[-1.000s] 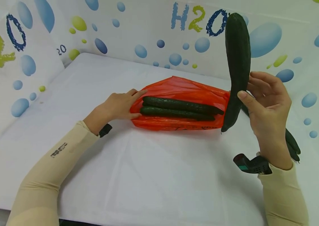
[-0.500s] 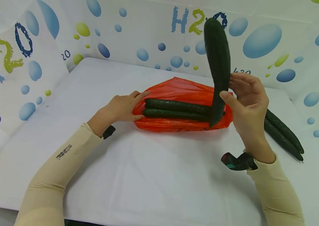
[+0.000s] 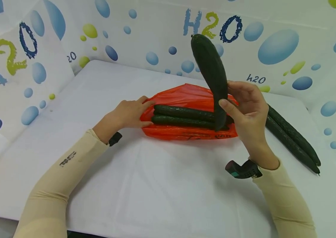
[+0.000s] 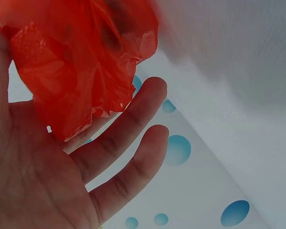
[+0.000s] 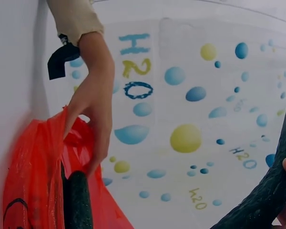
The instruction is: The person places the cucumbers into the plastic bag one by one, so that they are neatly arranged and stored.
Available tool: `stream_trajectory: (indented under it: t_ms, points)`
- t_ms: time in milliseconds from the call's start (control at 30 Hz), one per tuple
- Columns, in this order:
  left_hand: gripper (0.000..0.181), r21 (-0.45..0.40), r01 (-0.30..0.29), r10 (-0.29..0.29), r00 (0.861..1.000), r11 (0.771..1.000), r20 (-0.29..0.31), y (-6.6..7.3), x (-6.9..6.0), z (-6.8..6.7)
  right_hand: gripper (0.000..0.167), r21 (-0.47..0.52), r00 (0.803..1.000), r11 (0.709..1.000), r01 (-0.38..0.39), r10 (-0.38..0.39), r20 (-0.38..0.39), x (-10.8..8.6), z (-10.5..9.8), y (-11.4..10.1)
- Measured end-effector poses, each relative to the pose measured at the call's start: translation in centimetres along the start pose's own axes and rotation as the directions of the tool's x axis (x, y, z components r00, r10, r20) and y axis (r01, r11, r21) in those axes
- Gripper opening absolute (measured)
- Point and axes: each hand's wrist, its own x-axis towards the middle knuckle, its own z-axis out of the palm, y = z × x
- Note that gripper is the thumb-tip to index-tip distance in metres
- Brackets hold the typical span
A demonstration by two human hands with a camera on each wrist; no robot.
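My right hand (image 3: 246,112) pinches a dark green cucumber (image 3: 211,66) between thumb and fingers, near its lower part. The cucumber stands tilted, top to the left, its lower end in front of the bag. A red plastic bag (image 3: 183,94) lies on the table with two cucumbers (image 3: 183,112) side by side at its opening. At the bag's left end my left hand (image 3: 129,114) grips the plastic, thumb near and fingers far. In the left wrist view the crumpled red plastic (image 4: 86,62) sits between thumb and fingers.
To the right, partly behind the right hand, two more cucumbers (image 3: 294,142) lie side by side on the white-covered table (image 3: 162,185). A white sheet (image 3: 156,33) with blue drops and H2O lettering hangs behind the table and at its left.
My right hand has moved left with the cucumber, bringing it from the bag's right end to in front of the bag and tilting it further left. The left hand stays at the bag.
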Motion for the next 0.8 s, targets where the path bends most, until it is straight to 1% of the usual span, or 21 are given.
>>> stream_trajectory:
  t_ms: [100,200,267,367,433,533,600,700,800]
  points:
    - [0.076,-0.001,-0.001,0.001,1.0,1.0,0.001,0.0,0.0,-0.1,0.036,0.024,1.0,0.999,0.024,-0.024,-0.004,0.2,0.3,0.0]
    - [0.077,0.004,-0.004,0.004,1.0,1.0,0.003,0.1,0.0,-0.1,0.036,0.056,1.0,0.998,0.026,-0.026,0.011,0.2,0.5,0.1]
    - [0.077,0.007,-0.004,0.004,1.0,1.0,0.007,0.1,0.0,-0.1,0.036,0.062,0.999,0.998,0.022,-0.024,0.034,0.2,0.5,0.2]
    - [0.078,0.003,0.0,0.0,1.0,1.0,0.013,0.1,-0.1,-0.2,0.036,0.034,0.996,0.999,0.026,-0.028,0.086,-0.1,0.5,0.8]
    - [0.079,0.004,0.001,-0.001,1.0,1.0,0.014,0.1,-0.1,-0.2,0.036,0.013,0.991,0.999,0.029,-0.03,0.129,-0.3,0.2,1.5]
    - [0.079,0.003,0.003,-0.003,1.0,1.0,0.016,0.0,-0.1,-0.1,0.036,-0.027,0.979,1.0,-0.004,0.009,0.201,-0.7,-0.4,2.8]
    - [0.079,0.009,0.004,-0.004,1.0,1.0,0.016,0.0,-0.1,-0.2,0.035,-0.084,0.969,0.996,-0.03,0.05,0.24,-1.0,-0.8,3.8]
    - [0.079,0.012,0.006,-0.006,1.0,1.0,0.02,0.1,-0.1,-0.2,0.036,-0.188,0.955,0.98,-0.062,0.113,0.273,-1.5,-1.3,4.7]
    - [0.08,0.013,0.006,-0.006,1.0,1.0,0.019,0.1,-0.1,-0.2,0.038,-0.268,0.944,0.961,-0.066,0.147,0.297,-1.6,-1.7,5.5]
